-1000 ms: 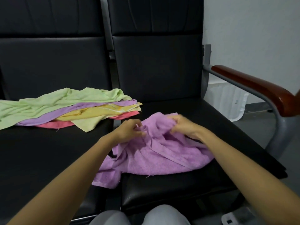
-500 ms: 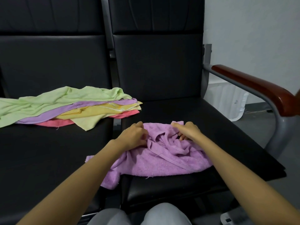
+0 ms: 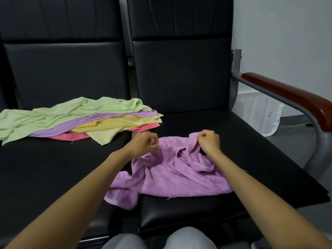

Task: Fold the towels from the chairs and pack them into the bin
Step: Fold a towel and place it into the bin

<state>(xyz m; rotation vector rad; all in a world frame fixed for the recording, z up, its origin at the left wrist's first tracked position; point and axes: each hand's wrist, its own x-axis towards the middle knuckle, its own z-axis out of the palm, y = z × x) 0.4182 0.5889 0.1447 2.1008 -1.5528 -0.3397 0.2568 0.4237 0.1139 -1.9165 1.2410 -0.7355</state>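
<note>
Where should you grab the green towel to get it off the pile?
Probably pinch the green towel at its right end, coming from above. It lies on top of the pile, so nothing pins it, and that end is rumpled up. The left hand, nearest, would first drop the purple towel.

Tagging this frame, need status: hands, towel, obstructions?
Both pinching: left hand, right hand, on far edge of crumpled purple terry towel. Unfolded, on right black chair seat. Left seat: multicoloured towel pile. Nothing blocking.
</note>
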